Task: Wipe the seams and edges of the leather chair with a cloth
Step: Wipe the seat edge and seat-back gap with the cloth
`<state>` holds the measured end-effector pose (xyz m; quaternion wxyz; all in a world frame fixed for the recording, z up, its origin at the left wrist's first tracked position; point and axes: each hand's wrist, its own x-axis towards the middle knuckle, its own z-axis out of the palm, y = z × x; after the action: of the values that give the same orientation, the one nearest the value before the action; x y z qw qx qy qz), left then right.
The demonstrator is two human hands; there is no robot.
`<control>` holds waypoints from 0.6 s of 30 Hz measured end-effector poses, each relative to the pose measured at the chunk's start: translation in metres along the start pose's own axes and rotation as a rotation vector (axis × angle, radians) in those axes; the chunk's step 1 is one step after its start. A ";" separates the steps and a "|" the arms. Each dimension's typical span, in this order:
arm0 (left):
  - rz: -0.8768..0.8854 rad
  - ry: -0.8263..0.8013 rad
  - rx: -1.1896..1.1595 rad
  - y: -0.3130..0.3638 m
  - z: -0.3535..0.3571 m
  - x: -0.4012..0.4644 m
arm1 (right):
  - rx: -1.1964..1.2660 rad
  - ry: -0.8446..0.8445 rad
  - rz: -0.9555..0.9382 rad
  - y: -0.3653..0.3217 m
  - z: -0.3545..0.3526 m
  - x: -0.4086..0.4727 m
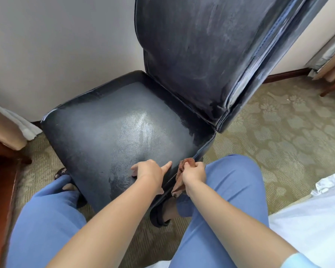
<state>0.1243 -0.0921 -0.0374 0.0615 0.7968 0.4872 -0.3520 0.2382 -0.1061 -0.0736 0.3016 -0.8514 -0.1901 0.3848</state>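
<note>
Head view. Nearest the camera are two bare forearms, reaching forward over knees in blue trousers (230, 190) toward the leather chair (108, 132).

Left hand (149, 171): fingers extended, index finger pointing toward the right front corner, palm and remaining fingers pressed on the seat surface near its front edge. It holds nothing and appears to brace the cushion.

Right hand (194, 172): fingers curled round a bunched brown cloth (182, 171). The cloth's top is pressed against the piped seam at the seat's right front corner; its loose end hangs down the side panel below the hand.

Task object location: the chair stands on patterned carpet (278, 122) against a pale wall (56, 45), its backrest (191, 55) rising at upper right. Seat and backrest show dull, streaky patches; whether these are dust or moisture cannot be told.

Risks, as judged from this position:
- The bunched cloth may ride over the piping rather than into the groove, leaving residue in the seam. Cause: too thick a wad at the contact point.
- The hanging tail may drag and redeposit dirt on the side panel.
- Reduced left-hand pressure may let the cushion shift, breaking contact along the edge.

Containers: none visible in this view. White bedding (317, 219) lies at lower right.
</note>
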 end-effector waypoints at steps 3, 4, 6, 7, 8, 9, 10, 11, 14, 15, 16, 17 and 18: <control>-0.002 -0.012 0.055 0.001 -0.005 0.004 | -0.042 -0.044 -0.029 0.013 0.005 -0.010; -0.005 -0.012 0.063 0.001 -0.007 0.007 | -0.031 -0.048 -0.029 0.016 0.006 -0.012; -0.007 0.002 0.062 -0.003 -0.008 0.014 | -0.018 -0.038 -0.013 0.015 0.007 -0.008; 0.003 0.018 0.064 -0.005 -0.008 0.016 | -0.015 -0.029 -0.003 0.011 0.007 -0.004; 0.016 0.040 0.074 -0.007 -0.009 0.018 | -0.007 -0.020 0.008 0.008 0.006 0.000; 0.030 0.063 0.086 -0.009 -0.009 0.019 | 0.004 -0.010 0.016 0.006 0.005 0.002; 0.047 0.084 0.094 -0.009 -0.010 0.019 | 0.015 0.001 0.019 0.004 0.005 0.003; 0.066 0.100 0.099 -0.008 -0.012 0.020 | 0.021 0.007 0.019 0.004 0.006 0.002; 0.144 0.079 0.095 -0.005 -0.019 0.026 | 0.029 0.003 0.011 0.010 0.007 -0.004; 0.167 0.052 0.078 -0.004 -0.021 0.030 | 0.036 -0.002 0.016 0.013 0.007 -0.005; 0.185 0.027 0.055 -0.004 -0.023 0.034 | 0.049 -0.007 0.024 0.015 0.007 -0.006; 0.199 0.010 0.035 -0.005 -0.024 0.037 | 0.065 -0.007 0.033 0.016 0.008 -0.005; 0.211 0.002 0.021 -0.007 -0.024 0.041 | 0.075 -0.002 0.044 0.016 0.008 -0.003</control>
<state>0.1420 -0.0480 -0.0430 0.0891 0.8446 0.3969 -0.3480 0.2315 -0.1173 -0.0866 0.3247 -0.8429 -0.1571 0.3992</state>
